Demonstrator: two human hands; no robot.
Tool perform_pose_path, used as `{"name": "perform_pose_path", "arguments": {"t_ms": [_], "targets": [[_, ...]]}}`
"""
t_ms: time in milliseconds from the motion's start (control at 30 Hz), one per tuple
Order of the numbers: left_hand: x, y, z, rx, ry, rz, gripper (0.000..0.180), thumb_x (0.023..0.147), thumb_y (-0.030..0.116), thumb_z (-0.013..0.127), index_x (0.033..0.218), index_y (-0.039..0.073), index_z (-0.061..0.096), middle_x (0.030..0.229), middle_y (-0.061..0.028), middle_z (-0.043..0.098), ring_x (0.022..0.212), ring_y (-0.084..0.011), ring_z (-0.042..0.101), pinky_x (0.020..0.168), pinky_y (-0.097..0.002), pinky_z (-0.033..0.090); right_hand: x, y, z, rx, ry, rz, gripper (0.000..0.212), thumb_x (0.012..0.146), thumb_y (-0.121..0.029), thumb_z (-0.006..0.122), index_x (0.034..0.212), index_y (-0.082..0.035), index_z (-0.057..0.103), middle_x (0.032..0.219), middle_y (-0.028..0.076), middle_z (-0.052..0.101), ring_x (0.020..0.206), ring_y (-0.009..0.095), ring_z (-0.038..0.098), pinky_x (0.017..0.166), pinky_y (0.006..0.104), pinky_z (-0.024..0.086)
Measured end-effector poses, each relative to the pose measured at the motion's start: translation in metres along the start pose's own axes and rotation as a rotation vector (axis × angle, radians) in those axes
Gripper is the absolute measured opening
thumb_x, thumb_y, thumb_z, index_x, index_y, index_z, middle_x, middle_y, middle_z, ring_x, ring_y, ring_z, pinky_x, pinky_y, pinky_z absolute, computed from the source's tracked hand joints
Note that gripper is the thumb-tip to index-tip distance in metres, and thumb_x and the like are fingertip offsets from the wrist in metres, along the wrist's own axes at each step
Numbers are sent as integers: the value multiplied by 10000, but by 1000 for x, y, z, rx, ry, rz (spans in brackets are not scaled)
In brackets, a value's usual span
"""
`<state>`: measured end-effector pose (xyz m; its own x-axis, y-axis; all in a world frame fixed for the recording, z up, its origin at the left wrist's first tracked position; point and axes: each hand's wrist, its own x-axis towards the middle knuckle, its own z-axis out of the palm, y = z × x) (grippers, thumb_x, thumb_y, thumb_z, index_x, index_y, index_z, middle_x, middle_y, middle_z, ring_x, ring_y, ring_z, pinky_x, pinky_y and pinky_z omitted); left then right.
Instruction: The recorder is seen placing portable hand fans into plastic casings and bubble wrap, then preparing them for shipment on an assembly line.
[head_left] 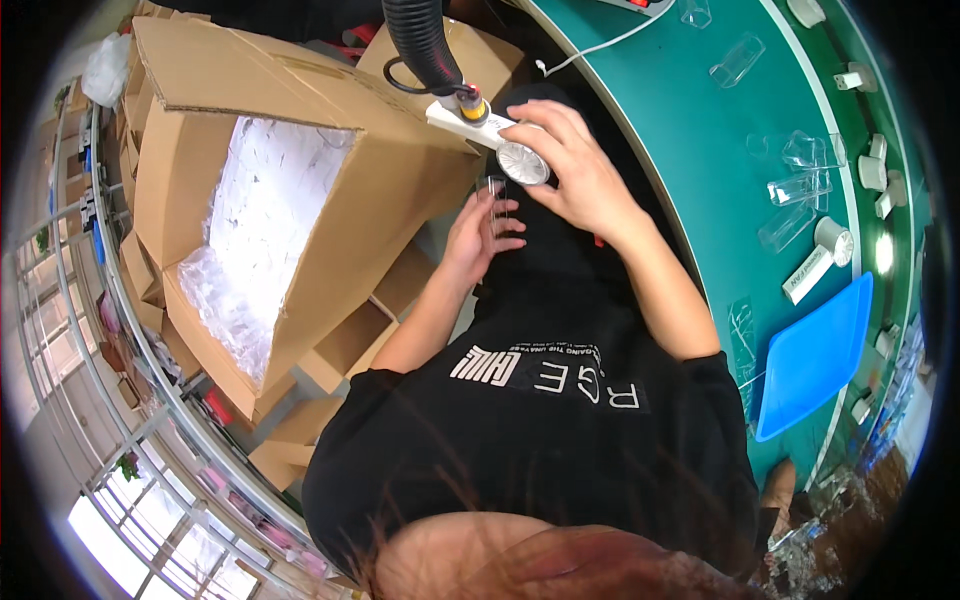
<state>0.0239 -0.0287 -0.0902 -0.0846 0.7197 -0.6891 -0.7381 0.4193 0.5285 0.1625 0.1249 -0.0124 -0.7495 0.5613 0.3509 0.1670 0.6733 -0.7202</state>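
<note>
My right hand [578,170] is closed around a white handheld fan [522,162], its round ribbed head under the fingers. The fan's flat white handle points away to the upper left. Right by that handle is the yellow-collared tip of a black corrugated hose [420,40]; whether they touch is unclear. Just below, my left hand [478,238] has its fingers curled about a clear plastic sleeve [497,190], whose edges are hard to make out. Both hands are in front of my black shirt, between a large carton and the green table.
A big open carton [390,170] lined with clear plastic fills the left. The green table [690,130] on my right carries clear plastic sleeves [800,187], another white fan [808,275] and a blue tray [815,360]. Beyond is a green belt [905,240] with several white fans.
</note>
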Motion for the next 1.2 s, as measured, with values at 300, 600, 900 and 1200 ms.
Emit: {"name": "perform_pose_path", "arguments": {"t_ms": [300,600,900,1200], "targets": [[-9,16,-19,332,-163,388,550,860,140,626,1356,25,419,1147,-84,557,881,-148,592,743,-280,495,-42,-27,-72,114,-201,158,583,595,61,699,1144,-73,553,1220,97,520,1175,313,476,962,391,413],[-46,87,44,1219,-395,312,549,678,172,800,1168,29,599,958,-88,688,751,-134,593,673,-250,467,-81,-32,-121,323,-364,245,554,591,-11,741,1119,-21,576,1167,137,535,1079,284,543,923,345,424],[-48,83,101,640,-598,381,857,809,610,570,1345,-27,364,1345,-220,463,1248,-299,464,1010,-411,380,-136,-6,-98,1063,-47,464,729,619,-176,788,1245,21,470,1189,172,551,1127,263,542,976,371,410],[-51,69,175,656,-576,603,598,925,515,447,1266,23,453,1262,-105,536,1170,-196,477,967,-355,346,-142,-24,-77,1364,220,655,951,761,-710,554,1300,46,350,1124,235,565,973,354,632,798,415,562]]}}
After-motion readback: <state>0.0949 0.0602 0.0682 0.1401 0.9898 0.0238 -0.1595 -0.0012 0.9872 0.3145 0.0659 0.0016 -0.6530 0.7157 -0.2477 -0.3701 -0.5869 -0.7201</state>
